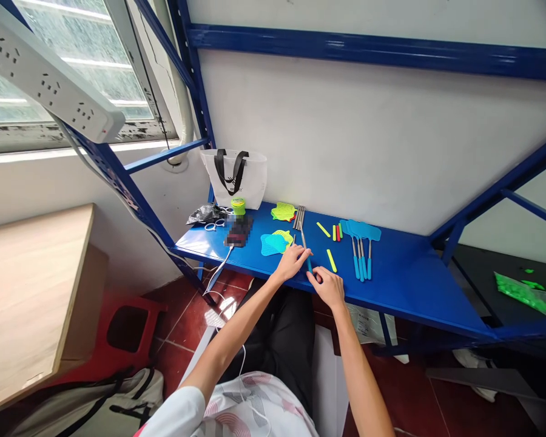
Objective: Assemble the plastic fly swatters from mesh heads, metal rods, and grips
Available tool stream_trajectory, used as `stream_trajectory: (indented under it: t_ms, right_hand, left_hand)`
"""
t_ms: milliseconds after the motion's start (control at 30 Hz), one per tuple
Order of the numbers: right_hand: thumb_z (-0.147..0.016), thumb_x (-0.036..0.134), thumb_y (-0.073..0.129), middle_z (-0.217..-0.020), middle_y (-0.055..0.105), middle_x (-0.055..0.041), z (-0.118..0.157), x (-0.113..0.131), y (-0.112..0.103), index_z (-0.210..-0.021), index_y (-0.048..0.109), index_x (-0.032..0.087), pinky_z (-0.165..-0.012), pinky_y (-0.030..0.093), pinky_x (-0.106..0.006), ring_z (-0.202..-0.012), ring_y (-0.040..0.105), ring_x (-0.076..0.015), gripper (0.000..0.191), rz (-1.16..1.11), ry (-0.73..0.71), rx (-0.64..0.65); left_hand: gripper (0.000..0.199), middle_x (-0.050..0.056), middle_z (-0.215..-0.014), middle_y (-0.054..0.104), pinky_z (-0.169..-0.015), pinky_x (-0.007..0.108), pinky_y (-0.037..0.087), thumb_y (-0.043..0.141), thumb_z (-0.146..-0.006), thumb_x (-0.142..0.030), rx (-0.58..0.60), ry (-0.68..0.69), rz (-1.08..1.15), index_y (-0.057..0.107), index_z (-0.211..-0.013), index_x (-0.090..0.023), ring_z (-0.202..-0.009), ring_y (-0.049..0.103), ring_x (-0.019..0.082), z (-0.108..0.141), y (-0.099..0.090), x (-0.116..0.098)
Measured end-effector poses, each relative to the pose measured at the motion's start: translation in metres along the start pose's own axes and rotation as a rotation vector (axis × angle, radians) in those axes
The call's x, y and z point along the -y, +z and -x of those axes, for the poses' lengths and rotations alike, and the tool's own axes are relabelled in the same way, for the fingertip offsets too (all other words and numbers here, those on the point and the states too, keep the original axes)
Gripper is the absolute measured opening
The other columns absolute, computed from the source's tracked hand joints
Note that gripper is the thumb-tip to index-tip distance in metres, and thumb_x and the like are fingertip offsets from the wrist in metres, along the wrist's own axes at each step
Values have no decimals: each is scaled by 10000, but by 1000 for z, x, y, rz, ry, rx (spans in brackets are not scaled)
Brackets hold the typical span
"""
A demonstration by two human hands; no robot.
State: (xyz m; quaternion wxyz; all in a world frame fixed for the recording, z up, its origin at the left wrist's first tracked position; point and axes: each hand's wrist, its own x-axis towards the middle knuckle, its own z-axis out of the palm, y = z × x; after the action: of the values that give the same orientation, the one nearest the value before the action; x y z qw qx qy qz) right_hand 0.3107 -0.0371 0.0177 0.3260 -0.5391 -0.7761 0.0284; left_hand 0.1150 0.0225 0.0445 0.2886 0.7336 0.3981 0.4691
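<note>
The one head-worn camera looks forward and down from just above the left hand and right hand, facing a blue shelf close ahead.

A slim, straight metal rod with a teal plastic grip slants across the blue steel shelf, close to its front edge. The grip end points toward that edge, while the bare, shiny shaft runs back from it toward the shelf's rear. The rod's far tip is too thin to make out.
</note>
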Motion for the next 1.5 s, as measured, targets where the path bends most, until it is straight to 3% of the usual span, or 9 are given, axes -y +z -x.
stream_trajectory:
  t_ms: [267, 533, 667, 767, 867, 1033, 1200, 1333, 1500]
  right_hand:
    - [-1144, 426, 452, -760, 685, -40, -1, 11, 16, -798, 654, 208, -615, 167, -313, -611, 533, -144, 456, 238, 132, -106]
    - [-1143, 550, 469, -842, 725, -37, -5, 19, 15, -1053, 727, 235, -617, 234, -291, -671, 598, -174, 418, 133, 243, -99]
    - [-1144, 466, 438, -1014, 718, -93, -6, 3, 6, -1187, 733, 213, -618, 295, -298, -810, 646, -211, 391, 176, 317, -261]
    - [-1127, 420, 475, -1124, 677, -134, -3, -10, -2, -1262, 714, 187, -636, 310, -304, -933, 650, -247, 360, 366, 322, -257]
    - [-1124, 442, 521, -1070, 645, -116, 0, -22, -9, -1184, 713, 180, -637, 309, -302, -863, 626, -223, 331, 413, 318, -131]
    - [-1144, 528, 489, -988, 681, -62, -1, -36, -15, -1044, 721, 221, -576, 243, -283, -727, 599, -162, 397, 199, 396, -91]
    - [-1079, 779, 470, -907, 771, -62, -1, -38, -18, -1104, 759, 256, -594, 408, -289, -702, 663, -203, 597, -146, 343, -97]
    - [-1020, 820, 562, -974, 812, -82, -3, -29, -15, -1078, 779, 253, -670, 537, -322, -717, 684, -213, 611, -326, 293, -103]
    - [-1019, 772, 613, -958, 812, -76, -7, -15, -4, -1063, 794, 249, -697, 567, -336, -712, 685, -211, 555, -366, 264, -151]
  left_hand:
    - [272, 141, -1105, 716, -988, 444, 430, 560, -1131, -411, -199, -206, -634, 720, -1087, -196, -1087, 623, 324, 6, 8, 3]
    - [457, 225, -1163, 720, -953, 501, 433, 537, -1117, -531, -97, -286, -966, 748, -1150, -128, -1125, 624, 402, 8, -11, 18]
    - [468, 209, -1104, 728, -937, 484, 427, 514, -1130, -549, -30, -245, -927, 770, -1033, -169, -1078, 639, 382, 11, -28, 29]
    - [411, 185, -1045, 723, -928, 465, 423, 494, -1148, -444, -46, -172, -860, 741, -944, -188, -1037, 642, 354, 14, -30, 34]
    - [454, 142, -891, 683, -877, 434, 431, 478, -1155, -451, -118, -131, -700, 663, -822, -204, -935, 640, 322, 14, -31, 36]
    - [571, 14, -687, 555, -624, 310, 386, 477, -1113, -707, -252, -193, 14, 552, -801, -235, -606, 528, 181, 5, -29, 31]
    - [567, -29, -716, 608, -465, 253, 421, 583, -1015, -814, -327, -295, 653, 519, -1029, -250, -520, 556, 141, -6, -15, 23]
    - [586, 43, -886, 734, -527, 268, 558, 620, -997, -807, -330, -308, 763, 493, -1094, -243, -681, 731, 180, -6, -14, 22]
    - [634, 42, -852, 727, -505, 274, 551, 646, -955, -841, -272, -324, 755, 523, -1086, -233, -650, 724, 188, -4, -16, 24]
